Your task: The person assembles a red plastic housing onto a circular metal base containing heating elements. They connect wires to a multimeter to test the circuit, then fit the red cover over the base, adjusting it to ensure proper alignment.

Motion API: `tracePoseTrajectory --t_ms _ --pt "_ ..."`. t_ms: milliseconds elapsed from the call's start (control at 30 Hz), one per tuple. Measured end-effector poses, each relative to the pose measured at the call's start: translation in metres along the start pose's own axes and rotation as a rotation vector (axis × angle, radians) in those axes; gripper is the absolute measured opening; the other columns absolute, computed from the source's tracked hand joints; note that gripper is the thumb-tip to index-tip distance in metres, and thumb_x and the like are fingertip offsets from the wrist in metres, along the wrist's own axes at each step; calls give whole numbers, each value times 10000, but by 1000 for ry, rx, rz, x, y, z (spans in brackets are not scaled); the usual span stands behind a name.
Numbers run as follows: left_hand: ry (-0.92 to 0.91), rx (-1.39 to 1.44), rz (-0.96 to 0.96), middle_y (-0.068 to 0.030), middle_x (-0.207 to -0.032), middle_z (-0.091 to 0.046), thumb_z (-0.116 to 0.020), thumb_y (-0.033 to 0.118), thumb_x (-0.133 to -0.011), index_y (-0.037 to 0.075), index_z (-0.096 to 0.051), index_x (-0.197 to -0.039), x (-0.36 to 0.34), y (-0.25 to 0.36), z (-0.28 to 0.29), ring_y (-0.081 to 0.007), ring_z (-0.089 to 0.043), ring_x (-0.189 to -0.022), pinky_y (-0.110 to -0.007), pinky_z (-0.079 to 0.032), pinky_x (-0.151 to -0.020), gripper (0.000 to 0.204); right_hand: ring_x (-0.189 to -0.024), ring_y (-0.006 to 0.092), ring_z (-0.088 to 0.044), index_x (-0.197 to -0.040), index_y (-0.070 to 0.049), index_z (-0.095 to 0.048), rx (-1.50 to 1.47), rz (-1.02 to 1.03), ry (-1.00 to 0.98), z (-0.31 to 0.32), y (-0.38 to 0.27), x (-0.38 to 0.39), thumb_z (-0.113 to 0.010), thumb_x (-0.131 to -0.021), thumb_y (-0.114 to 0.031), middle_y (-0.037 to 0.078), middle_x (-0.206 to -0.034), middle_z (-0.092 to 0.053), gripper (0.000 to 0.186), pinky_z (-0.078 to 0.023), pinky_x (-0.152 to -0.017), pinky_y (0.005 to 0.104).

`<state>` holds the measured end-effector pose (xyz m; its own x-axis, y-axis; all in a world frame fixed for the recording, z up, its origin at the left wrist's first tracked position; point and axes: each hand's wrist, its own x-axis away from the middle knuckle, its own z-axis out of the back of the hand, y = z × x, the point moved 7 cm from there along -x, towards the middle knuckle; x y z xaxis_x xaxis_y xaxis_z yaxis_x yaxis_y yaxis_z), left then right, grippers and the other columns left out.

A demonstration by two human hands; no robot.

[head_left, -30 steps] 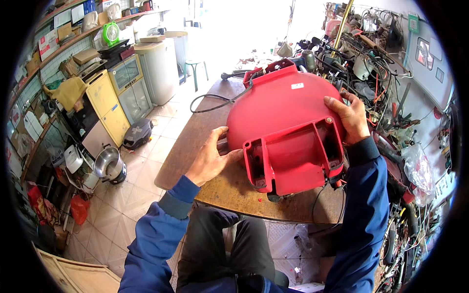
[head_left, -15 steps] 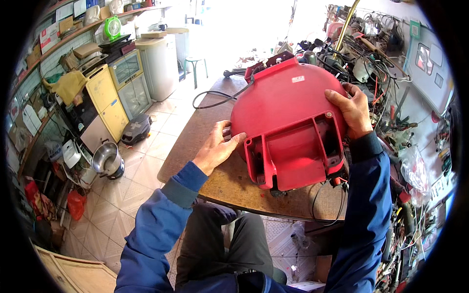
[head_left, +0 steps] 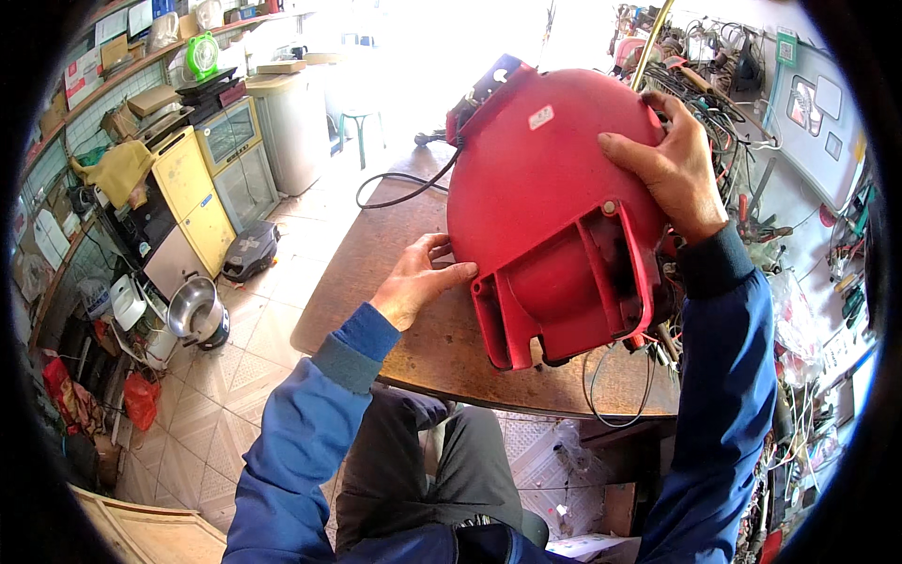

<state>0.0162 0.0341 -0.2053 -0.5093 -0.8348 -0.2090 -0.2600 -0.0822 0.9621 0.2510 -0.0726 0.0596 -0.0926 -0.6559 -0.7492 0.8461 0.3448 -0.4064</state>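
A large rounded red plastic appliance housing (head_left: pixel 550 160) is tilted up over the brown table (head_left: pixel 413 329). Its hollow, ribbed end faces me, and I cannot make out what kind of appliance it is. My left hand (head_left: pixel 418 282) grips the lower left edge, thumb on the red face and fingers curled behind. High on the right side, my right hand (head_left: pixel 672 169) clasps the housing with its thumb across the top. A dark bracket (head_left: pixel 484 94) shows at the far left of the housing. From beside it a black cable (head_left: pixel 376 199) loops over the table.
Tangled wires and tools (head_left: pixel 705 56) crowd the right side. A thin black wire (head_left: pixel 601 414) hangs at the table's near edge. On the floor to the left are a metal pot (head_left: pixel 194 310), a dark case (head_left: pixel 252 254) and a yellow cabinet (head_left: pixel 193 193).
The red housing has turned counterclockwise and its right side has risen. My right hand has moved up with it; my left hand keeps hold near the same spot.
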Motion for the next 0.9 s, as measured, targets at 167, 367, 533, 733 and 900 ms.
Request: tracePoseTrajectory --t_ms 167,367,533,733,900 --pt "-66 -22 151 -95 -1281 -670 -719 353 -961 -3 -610 -1320 -13 -4 -11 -192 -636 -1153 -321 -506 -1003 517 -885 305 -736 -1144 65 -633 189 220 -2 -13 -46 -8 -855 -723 -316 219 -973 -729 609 -582 -817 396" --pt "-28 212 264 -53 -1276 -676 -562 300 -1053 48 -612 -1331 -23 -25 -7 -187 -656 -1120 -340 -543 -972 379 -782 251 -704 -1117 -11 -680 190 598 390 -49 -117 34 -796 -774 -100 130 -875 -722 373 -561 -722 365" --pt "-62 220 155 -68 -1236 -658 -537 331 -1048 49 -629 -1274 -33 -30 4 -186 -652 -1084 -311 -540 -935 373 -697 291 -668 -1111 -48 -595 172 684 -31 -84 -137 35 -728 -791 -118 114 -780 -659 354 -528 -640 413" --pt "41 178 51 -69 -1197 -665 -527 323 -1050 41 -635 -1255 -30 -12 36 -185 -658 -1047 -312 -543 -905 365 -747 285 -636 -1236 179 -541 567 749 -253 -140 -183 72 -679 -764 -110 166 -833 -600 570 -538 -637 382" --pt "160 144 -177 -69 -1165 -672 -519 316 -1052 34 -640 -1240 -26 30 36 -184 -663 -1016 -312 -546 -879 360 -804 334 -639 -1340 97 -518 531 618 -115 -148 -184 101 -595 -871 -104 223 -903 -579 516 -554 -688 388"
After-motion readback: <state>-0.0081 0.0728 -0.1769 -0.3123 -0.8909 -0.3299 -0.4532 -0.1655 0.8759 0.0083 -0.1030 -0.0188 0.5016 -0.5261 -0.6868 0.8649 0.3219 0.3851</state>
